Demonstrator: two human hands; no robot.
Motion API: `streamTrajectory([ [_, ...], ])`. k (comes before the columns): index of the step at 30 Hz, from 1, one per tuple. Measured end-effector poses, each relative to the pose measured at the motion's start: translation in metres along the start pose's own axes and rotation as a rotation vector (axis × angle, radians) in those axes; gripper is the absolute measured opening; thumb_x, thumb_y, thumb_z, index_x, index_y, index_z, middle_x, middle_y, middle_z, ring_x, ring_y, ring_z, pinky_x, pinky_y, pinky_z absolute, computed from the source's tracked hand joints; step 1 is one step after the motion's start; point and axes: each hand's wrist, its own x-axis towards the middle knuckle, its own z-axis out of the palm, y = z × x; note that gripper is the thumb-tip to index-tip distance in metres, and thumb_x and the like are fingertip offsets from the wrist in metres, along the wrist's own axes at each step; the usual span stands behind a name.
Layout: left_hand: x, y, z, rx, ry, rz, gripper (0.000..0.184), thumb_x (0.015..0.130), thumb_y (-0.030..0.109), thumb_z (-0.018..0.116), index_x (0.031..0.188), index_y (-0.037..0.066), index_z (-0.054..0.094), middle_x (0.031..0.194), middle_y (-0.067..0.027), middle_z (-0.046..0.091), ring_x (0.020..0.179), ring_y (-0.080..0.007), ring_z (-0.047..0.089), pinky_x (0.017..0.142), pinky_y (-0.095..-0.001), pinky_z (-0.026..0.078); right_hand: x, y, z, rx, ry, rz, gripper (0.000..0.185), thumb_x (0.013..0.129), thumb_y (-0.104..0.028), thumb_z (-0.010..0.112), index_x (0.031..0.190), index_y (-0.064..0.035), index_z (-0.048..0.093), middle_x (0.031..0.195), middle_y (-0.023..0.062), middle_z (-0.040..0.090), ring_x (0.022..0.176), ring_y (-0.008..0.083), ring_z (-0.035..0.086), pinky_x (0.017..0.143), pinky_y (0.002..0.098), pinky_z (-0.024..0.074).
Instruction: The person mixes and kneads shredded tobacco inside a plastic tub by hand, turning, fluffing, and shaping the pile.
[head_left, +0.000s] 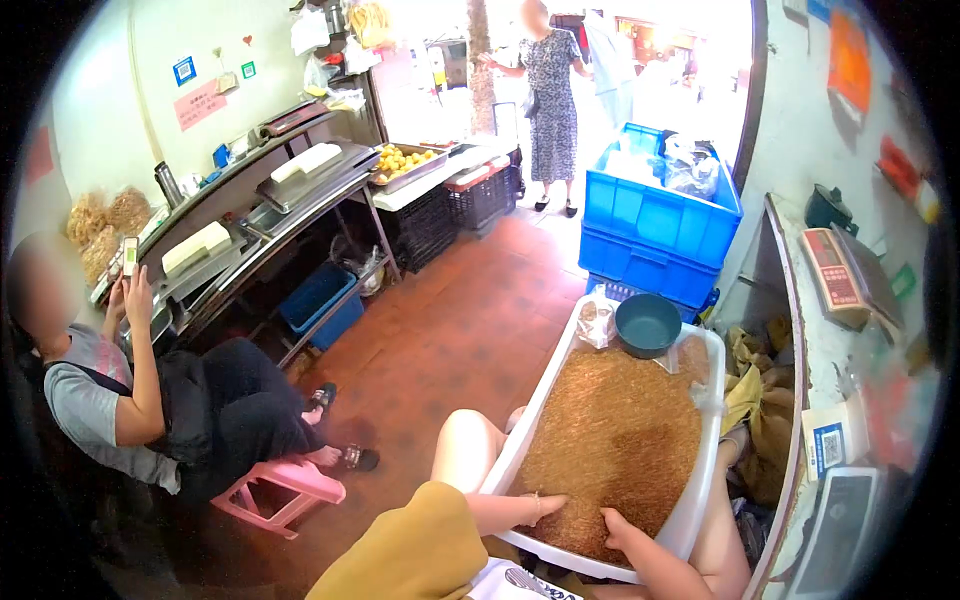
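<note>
A big white plastic tub (712,375) stands between my knees, filled with loose reddish-brown, grain-like bits (590,420). My left hand (547,507), with a thin bracelet at the wrist, dips into the bits near the tub's front edge. Just right of it, my right hand (618,528) reaches into the same bits, thumb showing. The fingers of both hands are mostly buried, so their closure is hidden. At the tub's far end rest a dark green bowl (648,326) and a clear plastic bag (596,322).
Stacked blue crates (655,215) stand beyond the tub. A seated person (110,400) on a pink stool (285,490) holds up a phone; another person (552,100) stands in the doorway. The left counter bears white blocks (195,248) and a tray of yellow pieces (405,163). A shelf (790,330) runs along the right.
</note>
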Motion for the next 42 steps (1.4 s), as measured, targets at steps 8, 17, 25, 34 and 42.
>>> streamTrajectory([
  [8,-0.095,0.026,-0.007,-0.765,-0.11,-0.038,0.046,0.089,0.038,0.035,0.115,0.005,0.051,0.124,-0.0122,0.05,0.114,-0.0259,0.046,0.096,-0.0403,0.036,0.013,-0.006,-0.013,0.156,-0.104,-0.12,0.036,0.086,-0.027,0.036,0.105,-0.0034,0.056,0.104,0.012,0.06,0.099,0.025,0.056,0.088,0.0415,0.0429],
  [17,-0.081,0.055,-0.033,-1.032,-0.2,0.16,0.034,0.085,0.03,0.043,0.102,0.004,0.057,0.102,-0.0114,0.061,0.097,-0.0263,0.056,0.089,-0.0427,0.042,-0.008,-0.051,-0.017,0.325,-0.035,-0.343,0.025,0.082,-0.022,0.045,0.092,-0.0031,0.058,0.091,0.0112,0.06,0.087,0.025,0.056,0.081,0.0413,0.0446],
  [25,-0.092,0.134,-0.057,-1.153,-0.176,0.522,0.038,0.084,0.026,0.046,0.114,0.004,0.052,0.103,-0.0112,0.061,0.095,-0.0258,0.057,0.089,-0.0373,0.041,-0.024,-0.13,0.004,0.634,-0.163,-0.633,0.023,0.08,-0.018,0.046,0.094,-0.0022,0.057,0.096,0.0105,0.059,0.092,0.0266,0.054,0.087,0.0437,0.0413],
  [34,-0.154,0.087,-0.048,0.622,1.154,0.797,0.054,0.081,0.028,0.054,0.127,0.004,0.039,0.108,-0.0118,0.05,0.081,-0.024,0.057,0.069,-0.0408,0.047,-0.072,-0.082,-0.011,-0.79,0.585,-0.858,0.038,0.08,-0.02,0.053,0.114,-0.0027,0.054,0.114,0.0138,0.057,0.105,0.024,0.054,0.089,0.0344,0.0411],
  [42,0.044,-0.025,-0.025,1.596,-0.006,0.088,0.021,0.078,0.02,0.057,0.09,0.008,0.069,0.1,-0.0103,0.064,0.095,-0.0286,0.059,0.065,-0.057,0.049,-0.029,-0.046,-0.021,-0.939,0.421,0.125,0.049,0.086,-0.025,0.037,0.124,0.0062,0.037,0.124,0.0267,0.043,0.096,0.0435,0.055,0.071,0.051,0.0522],
])
